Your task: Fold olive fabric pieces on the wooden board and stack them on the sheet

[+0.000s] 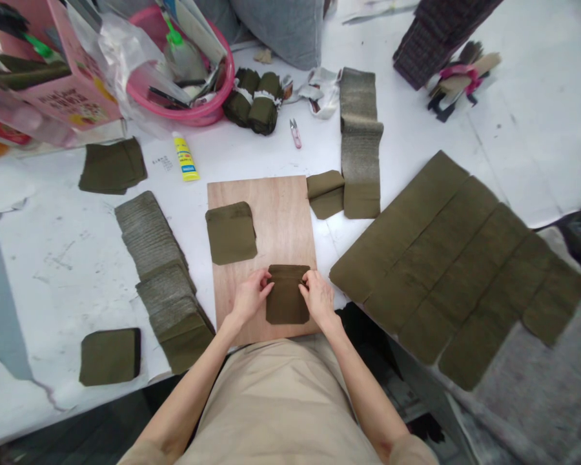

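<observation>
An olive-green fabric pocket piece (287, 303) with a folded upper edge lies on the wooden board (285, 219), close to my body. At its upper left corner my left hand (252, 296) pinches the cloth between thumb and fingers. My right hand (319, 297) grips the opposite upper corner in the same way. Farther up the board, to the left, rests a small stack of similar green pieces (231, 234). Just off the board's right edge sit a few folded green pieces (326, 195).
Overlapping green strips (167, 284) lie left of the board, with another stack (109, 357) near the table edge. Large green panels (455, 265) spread out at right. Beyond are a yellow glue tube (186, 158), thread snips (295, 134), rolled fabric bundles (264, 106) and a pink basket (225, 77).
</observation>
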Demonstrator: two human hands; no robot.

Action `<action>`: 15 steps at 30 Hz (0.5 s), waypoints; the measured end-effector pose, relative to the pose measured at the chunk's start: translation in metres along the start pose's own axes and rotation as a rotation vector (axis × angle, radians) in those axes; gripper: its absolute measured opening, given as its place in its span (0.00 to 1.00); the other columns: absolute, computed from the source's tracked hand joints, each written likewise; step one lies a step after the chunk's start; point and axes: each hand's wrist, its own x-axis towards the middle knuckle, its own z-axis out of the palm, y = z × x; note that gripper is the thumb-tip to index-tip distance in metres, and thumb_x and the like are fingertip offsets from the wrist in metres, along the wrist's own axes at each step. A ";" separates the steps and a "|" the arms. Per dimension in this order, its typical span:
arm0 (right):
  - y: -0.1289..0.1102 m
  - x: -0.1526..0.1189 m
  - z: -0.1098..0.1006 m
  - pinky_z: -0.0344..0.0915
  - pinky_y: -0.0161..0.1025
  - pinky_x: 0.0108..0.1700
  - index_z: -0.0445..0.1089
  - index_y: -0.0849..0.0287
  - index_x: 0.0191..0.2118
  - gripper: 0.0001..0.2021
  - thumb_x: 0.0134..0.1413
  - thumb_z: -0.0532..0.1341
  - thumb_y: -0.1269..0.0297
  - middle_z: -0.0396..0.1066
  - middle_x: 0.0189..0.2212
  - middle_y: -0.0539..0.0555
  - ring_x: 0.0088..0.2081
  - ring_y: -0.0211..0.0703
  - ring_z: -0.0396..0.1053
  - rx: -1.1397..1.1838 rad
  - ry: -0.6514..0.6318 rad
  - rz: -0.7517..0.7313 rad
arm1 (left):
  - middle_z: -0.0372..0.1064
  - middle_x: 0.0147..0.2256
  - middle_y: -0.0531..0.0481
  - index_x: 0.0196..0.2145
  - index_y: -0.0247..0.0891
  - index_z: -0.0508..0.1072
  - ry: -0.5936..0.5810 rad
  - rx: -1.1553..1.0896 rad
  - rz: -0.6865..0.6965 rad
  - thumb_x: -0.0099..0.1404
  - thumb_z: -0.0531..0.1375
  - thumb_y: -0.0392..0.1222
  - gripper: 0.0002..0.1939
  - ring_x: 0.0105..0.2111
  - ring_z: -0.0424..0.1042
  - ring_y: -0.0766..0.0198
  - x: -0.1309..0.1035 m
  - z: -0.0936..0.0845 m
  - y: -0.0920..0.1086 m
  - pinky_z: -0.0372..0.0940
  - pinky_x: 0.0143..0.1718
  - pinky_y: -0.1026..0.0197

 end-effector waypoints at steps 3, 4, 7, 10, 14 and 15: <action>0.000 0.001 0.001 0.53 0.36 0.32 0.63 0.56 0.33 0.03 0.54 0.60 0.69 0.64 0.33 0.50 0.33 0.40 0.62 -0.006 -0.003 -0.006 | 0.64 0.26 0.55 0.39 0.39 0.68 -0.007 0.011 -0.015 0.61 0.57 0.41 0.08 0.26 0.65 0.65 0.001 -0.001 0.000 0.60 0.30 0.63; 0.000 0.002 0.002 0.53 0.36 0.32 0.63 0.56 0.32 0.03 0.54 0.60 0.68 0.64 0.33 0.50 0.33 0.40 0.62 -0.003 0.001 -0.002 | 0.64 0.26 0.55 0.39 0.40 0.68 -0.009 0.010 -0.019 0.61 0.57 0.41 0.08 0.26 0.65 0.65 0.001 -0.001 0.001 0.60 0.29 0.63; -0.001 0.002 0.002 0.52 0.36 0.31 0.63 0.56 0.32 0.04 0.55 0.60 0.67 0.64 0.32 0.49 0.32 0.39 0.62 0.007 0.022 0.012 | 0.65 0.26 0.55 0.38 0.40 0.68 -0.010 -0.002 -0.021 0.61 0.57 0.41 0.07 0.25 0.65 0.66 0.002 -0.001 0.001 0.60 0.29 0.63; -0.001 0.001 0.002 0.50 0.36 0.30 0.62 0.56 0.32 0.04 0.56 0.59 0.67 0.65 0.31 0.48 0.30 0.38 0.62 0.026 0.015 0.018 | 0.65 0.26 0.55 0.38 0.40 0.68 -0.003 0.006 -0.017 0.61 0.57 0.41 0.07 0.25 0.65 0.66 0.001 -0.001 0.001 0.60 0.29 0.64; -0.001 0.000 0.002 0.49 0.35 0.30 0.62 0.56 0.32 0.04 0.59 0.57 0.67 0.66 0.32 0.48 0.30 0.38 0.63 0.055 0.019 0.019 | 0.65 0.26 0.55 0.38 0.40 0.68 -0.001 0.012 -0.019 0.62 0.57 0.41 0.07 0.26 0.66 0.66 0.001 -0.002 0.003 0.60 0.29 0.64; 0.000 0.000 0.003 0.49 0.35 0.30 0.62 0.56 0.32 0.04 0.59 0.56 0.67 0.66 0.32 0.48 0.30 0.39 0.63 0.060 0.026 0.019 | 0.65 0.26 0.55 0.38 0.40 0.68 -0.001 0.010 -0.019 0.62 0.57 0.41 0.07 0.26 0.66 0.66 0.001 -0.003 0.004 0.59 0.29 0.64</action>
